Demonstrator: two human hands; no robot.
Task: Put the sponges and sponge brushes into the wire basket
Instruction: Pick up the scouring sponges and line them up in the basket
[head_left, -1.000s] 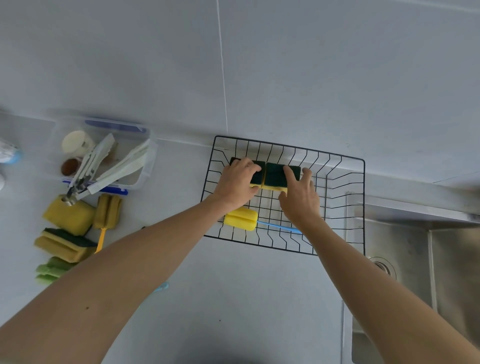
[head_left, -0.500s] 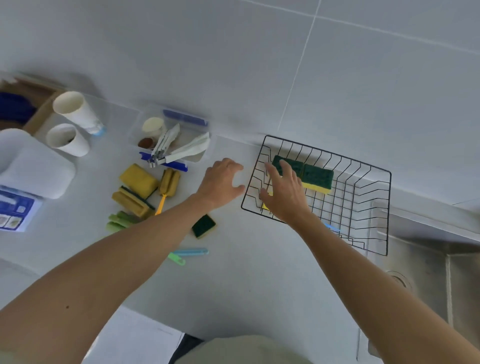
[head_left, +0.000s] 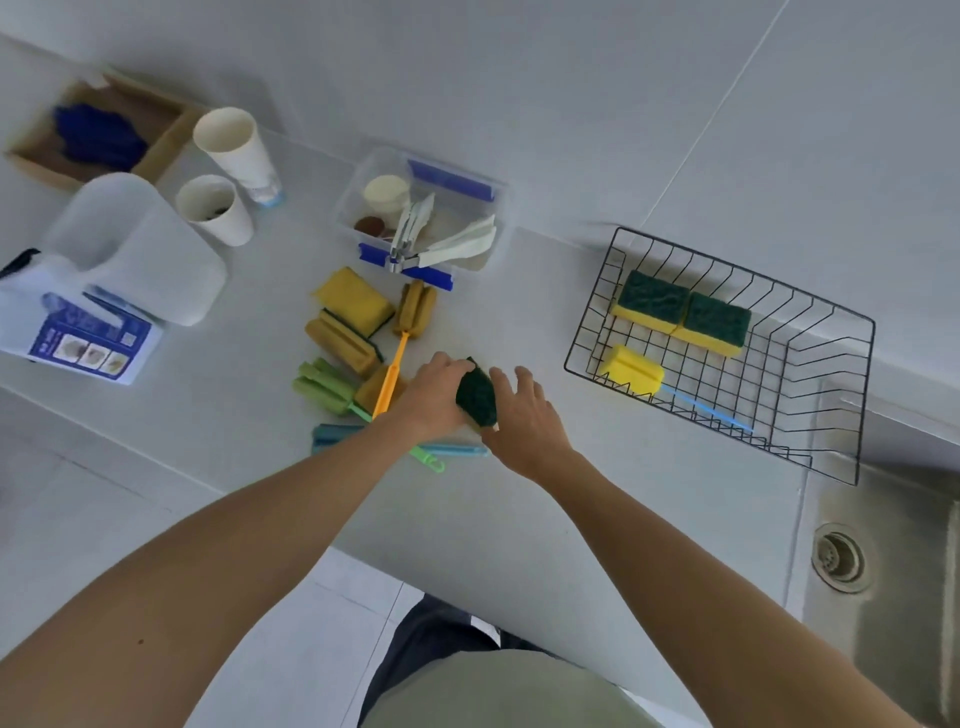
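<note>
1. Left hand is closed around a dark green sponge, fingers wrapped over its far edge and thumb side hidden. The sponge is tilted up on edge, apparently just off the counter.
2. Right hand sits just beside it on the near-right side, fingers spread and loosely curved. It touches or nearly touches the sponge's right face; cannot tell if it bears any load. Reads as open, not gripping.
3. Wire basket lies well to the right of both hands and slightly farther away. It already contains two green-topped yellow sponges side by side and a yellow sponge brush with a blue handle.
4. Immediately left of the left hand: an orange-handled sponge brush, a stack of yellow sponges and a green sponge brush. A blue sponge brush lies under the left forearm. All still outside the basket.
5. Handling judgement: the sponge should be light, soft and compressible, with a rough scouring face that grips well. A pinch across its short sides with one hand looks sufficient; squeezing hard would only deform it.
6. The brushes are probably best taken by their stiff plastic handles, not their foam heads.
7. Risk: sweeping the right forearm across could catch the basket's near rim.
</note>
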